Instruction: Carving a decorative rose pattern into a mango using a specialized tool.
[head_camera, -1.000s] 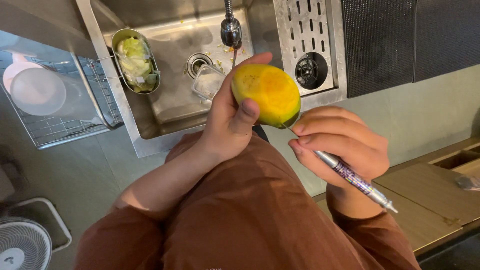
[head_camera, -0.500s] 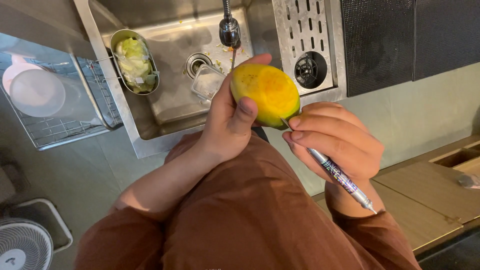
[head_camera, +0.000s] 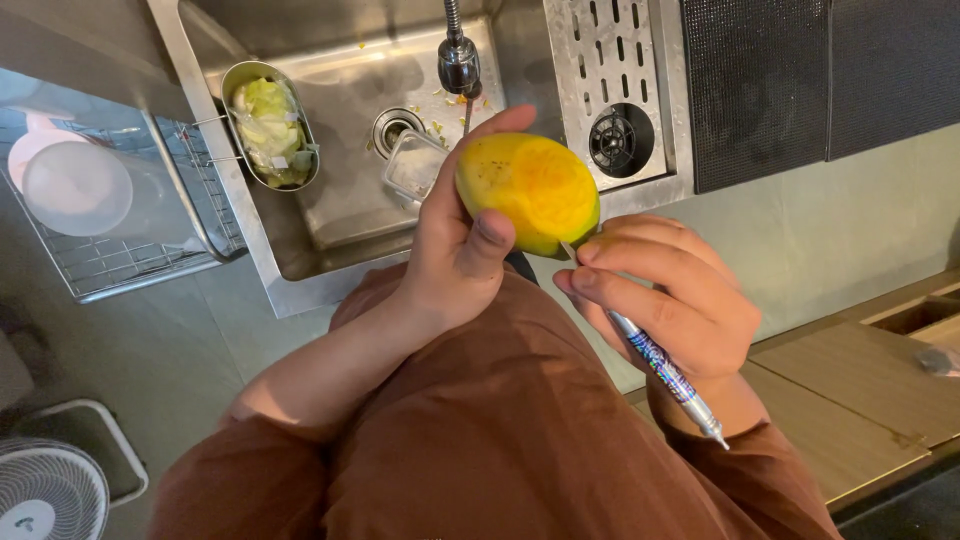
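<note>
Left hand (head_camera: 455, 255): forearm rises from about 7 o'clock toward the frame centre, wrist bent, fingers wrapped behind a mango (head_camera: 528, 192) with the thumb pressed across its near face and one fingertip showing over the top; the hand is closed on the fruit. The mango sits just above centre, held in the air over the front edge of the sink (head_camera: 330, 215). Its long axis runs roughly from 10 o'clock to 4 o'clock; the broad yellow-orange face is turned up to the camera, with a strip of green skin along the lower right edge. Right hand (head_camera: 665, 300): forearm comes in from about 5 o'clock, fingers curled tight round a slim tool (head_camera: 665, 372) gripped like a pen. The tool's patterned handle points away to 5 o'clock past the wrist, and its thin metal tip meets the mango's lower edge at about 11 o'clock from the knuckles. In the sink, at 10 o'clock from the mango, an oval metal strainer (head_camera: 268, 125) holds pale green scraps; a small clear container (head_camera: 412, 165) lies beside the drain, and the tap (head_camera: 459, 60) hangs above.
</note>
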